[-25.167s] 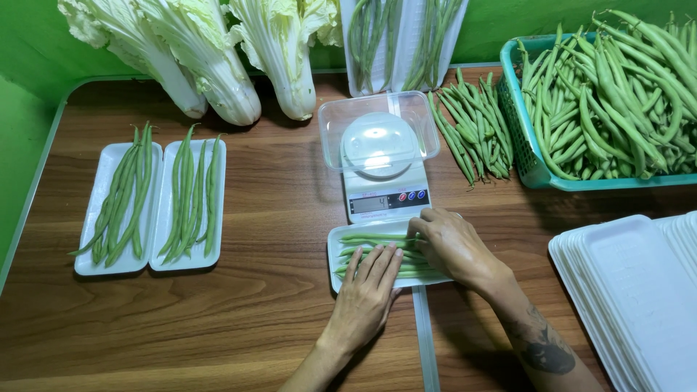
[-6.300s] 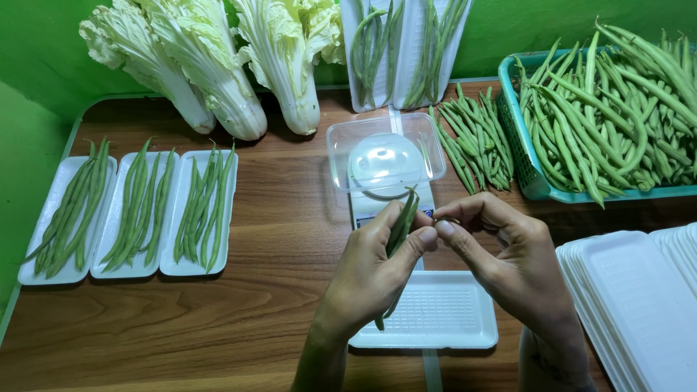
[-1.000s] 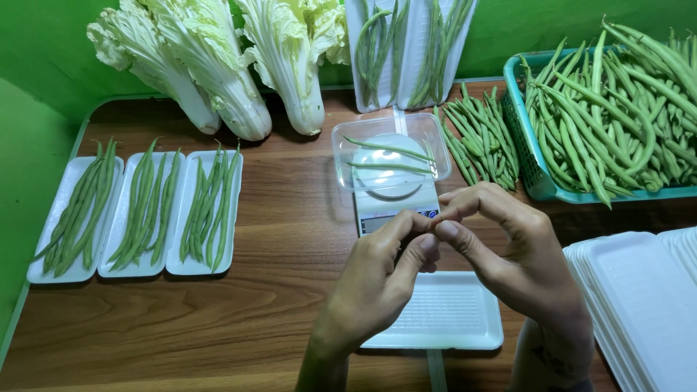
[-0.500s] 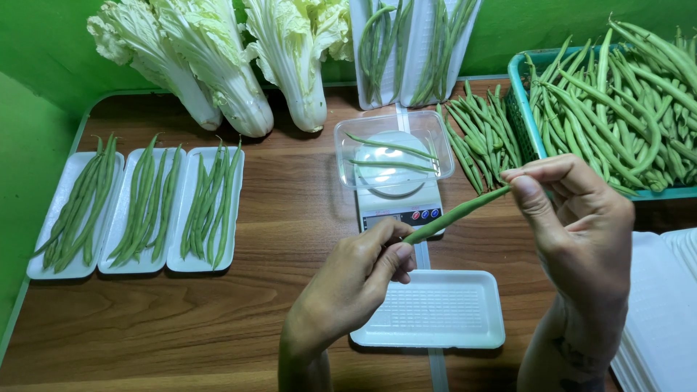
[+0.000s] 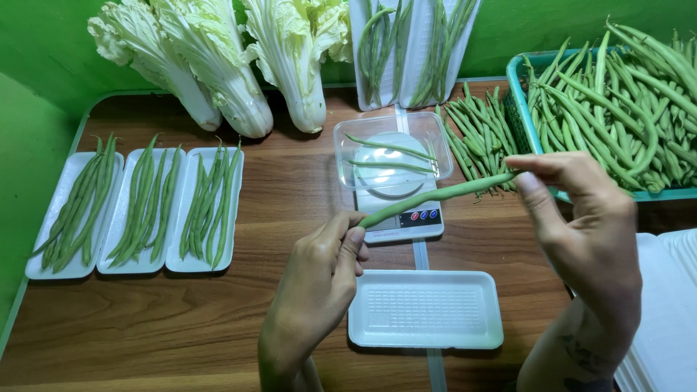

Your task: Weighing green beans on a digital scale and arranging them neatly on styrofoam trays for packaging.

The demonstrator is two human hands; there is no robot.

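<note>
Left hand point(image 5: 319, 272) and right hand point(image 5: 581, 218) each pinching one end of a long green bean point(image 5: 435, 197) above a kitchen scale point(image 5: 396, 196), empty white foam tray point(image 5: 425, 308) just below, three bean-filled white trays point(image 5: 134, 207) at left, teal basket point(image 5: 526, 94) of beans at right.

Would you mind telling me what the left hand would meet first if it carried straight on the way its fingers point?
Probably the weighing scale: the left hand, pinching one end of the green bean, points up and right toward it. Height above the table is unclear.
</note>
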